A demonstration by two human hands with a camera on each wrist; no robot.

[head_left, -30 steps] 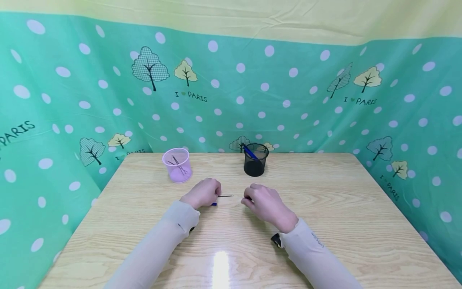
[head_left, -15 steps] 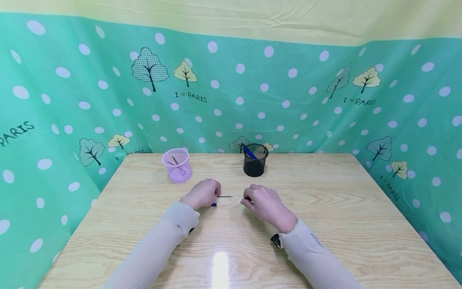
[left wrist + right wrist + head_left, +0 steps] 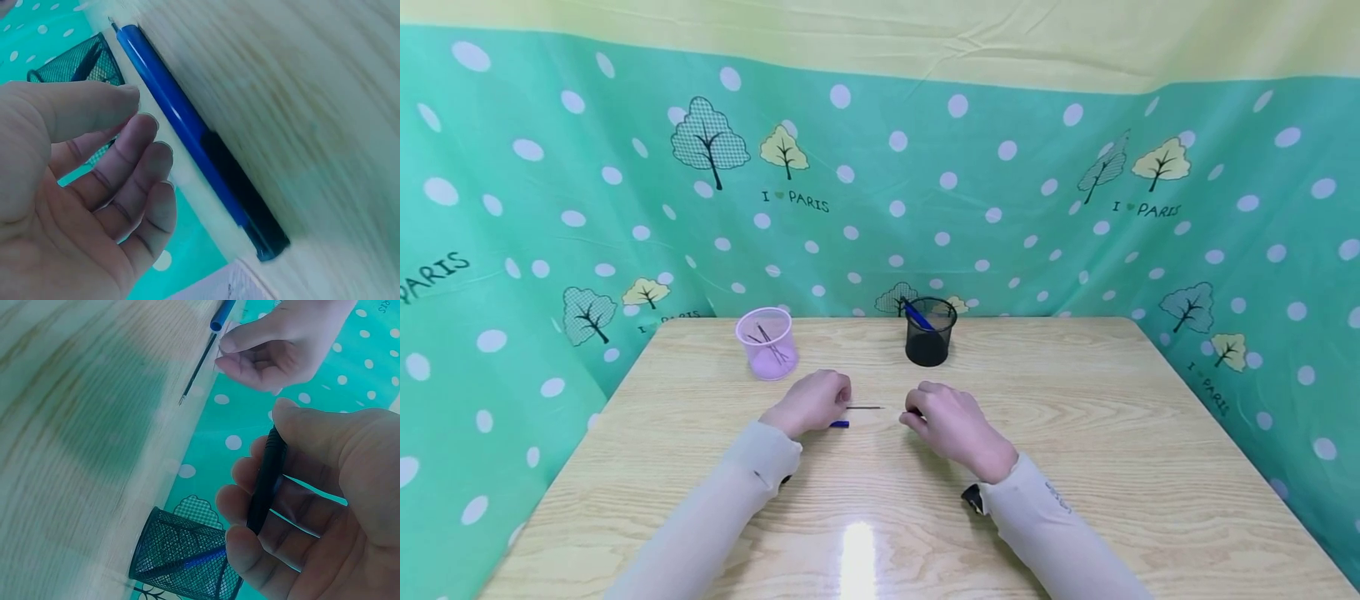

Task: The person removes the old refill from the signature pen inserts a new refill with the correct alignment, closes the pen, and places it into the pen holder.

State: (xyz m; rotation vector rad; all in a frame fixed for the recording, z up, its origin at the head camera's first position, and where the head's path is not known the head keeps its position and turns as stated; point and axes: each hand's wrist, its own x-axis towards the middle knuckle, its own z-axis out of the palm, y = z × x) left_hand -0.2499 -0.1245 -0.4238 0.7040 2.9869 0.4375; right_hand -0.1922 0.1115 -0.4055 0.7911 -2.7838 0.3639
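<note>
My left hand (image 3: 808,403) hovers beside a blue pen barrel (image 3: 178,112) with a black clip end, which lies on the table. Its fingers (image 3: 134,147) are loosely bent with nothing between them, as the left wrist view shows. Alongside the barrel lies a thin dark ink refill (image 3: 199,369), its tip pointing toward the right hand. My right hand (image 3: 951,421) holds a short black ribbed pen grip (image 3: 267,481) between thumb and fingers. From the head view that grip is mostly hidden by the hand.
A lilac mesh cup (image 3: 772,350) with several thin dark refills stands at the back left. Behind the right hand is a black mesh pen holder (image 3: 928,346) with blue pen parts in it. The wooden table (image 3: 1075,392) ends at a green dotted curtain (image 3: 895,208).
My left hand has drawn slightly left, away from the refill, uncovering more of the refill and the blue barrel. The right hand has stayed in place.
</note>
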